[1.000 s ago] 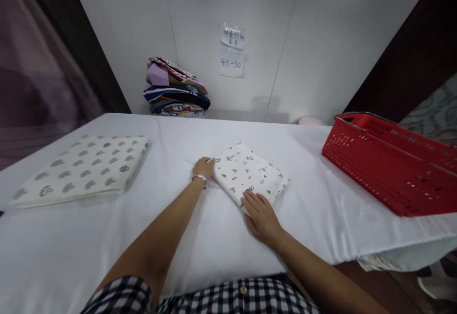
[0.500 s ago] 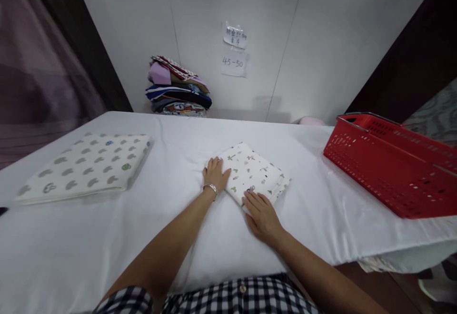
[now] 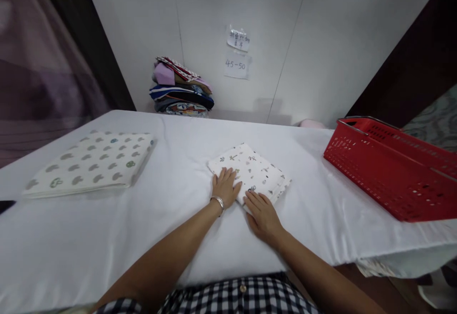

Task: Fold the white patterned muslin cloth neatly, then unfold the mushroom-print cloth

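- So we've got a small white folded cloth [image 3: 255, 164] with little plant-like prints, lying turned cornerwise mid-bench, right in front of us.
- Our left grip [image 3: 225, 189] is flat and unclenched, palm down, fingers spread over the cloth's near-left edge. Yep, that's our silvery bracelet [image 3: 218, 203] on the wrist.
- Our right grip [image 3: 262, 215] is flattened out too, fingers side by side over the near corner.
- The bench [image 3: 171, 209] wears a white cover.
- Off to our left lies a bigger folded mushroom-print cloth [image 3: 91, 164].
- To our right sits a red basket [image 3: 385, 169].
- Against the wall, we see piled fabrics [image 3: 182, 90]; can't tell what's under them.
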`<state>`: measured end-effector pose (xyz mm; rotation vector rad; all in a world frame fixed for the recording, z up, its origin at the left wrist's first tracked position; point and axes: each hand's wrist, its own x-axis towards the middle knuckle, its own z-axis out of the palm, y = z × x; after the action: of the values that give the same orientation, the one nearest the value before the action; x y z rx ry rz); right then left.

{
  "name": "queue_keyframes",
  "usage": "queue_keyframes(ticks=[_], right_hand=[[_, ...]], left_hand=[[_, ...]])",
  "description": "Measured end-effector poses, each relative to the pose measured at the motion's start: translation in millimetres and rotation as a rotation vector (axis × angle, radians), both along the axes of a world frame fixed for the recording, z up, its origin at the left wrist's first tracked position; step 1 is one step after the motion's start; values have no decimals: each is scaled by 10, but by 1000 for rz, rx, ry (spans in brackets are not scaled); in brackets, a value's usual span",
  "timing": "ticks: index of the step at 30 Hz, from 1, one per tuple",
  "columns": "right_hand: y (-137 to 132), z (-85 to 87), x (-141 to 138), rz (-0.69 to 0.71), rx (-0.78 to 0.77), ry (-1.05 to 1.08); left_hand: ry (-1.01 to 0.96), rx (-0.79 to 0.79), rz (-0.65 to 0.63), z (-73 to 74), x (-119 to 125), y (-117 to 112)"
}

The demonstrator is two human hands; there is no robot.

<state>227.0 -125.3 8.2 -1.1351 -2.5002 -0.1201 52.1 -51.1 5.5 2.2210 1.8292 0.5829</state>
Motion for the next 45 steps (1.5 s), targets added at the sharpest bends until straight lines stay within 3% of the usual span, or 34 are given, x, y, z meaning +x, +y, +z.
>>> queue_keyframes(ticks=[8, 13, 15, 18, 22, 26, 30, 34, 40, 45], right_hand=[[-141, -9, 44, -6, 7, -6], [-115, 234, 32, -24, -80, 15], [-10, 356, 27, -25, -135, 42], [201, 435, 21, -51, -98, 94], [367, 317, -4, -97, -164, -19], [332, 198, -14, -131, -198, -83], [349, 299, -7, -88, -188, -63], [550, 427, 19, -31, -256, -35], [802, 219, 76, -221, -230, -95], [773, 188, 69, -240, -250, -119]], left_hand=[[-2, -10, 0, 16, -9, -5], [-10, -16, -12, 18, -14, 6], [-15, -24, -15, 32, -18, 2], [-21, -21, -20, 44, -31, -8], [-22, 4, -31, 27, -55, -9], [-27, 5, -41, 17, -63, -8], [-30, 0, -41, 33, -61, -7], [-38, -8, -40, 33, -61, 3], [-48, 7, -38, 7, -63, 15], [-47, 0, -50, 15, -65, 21]])
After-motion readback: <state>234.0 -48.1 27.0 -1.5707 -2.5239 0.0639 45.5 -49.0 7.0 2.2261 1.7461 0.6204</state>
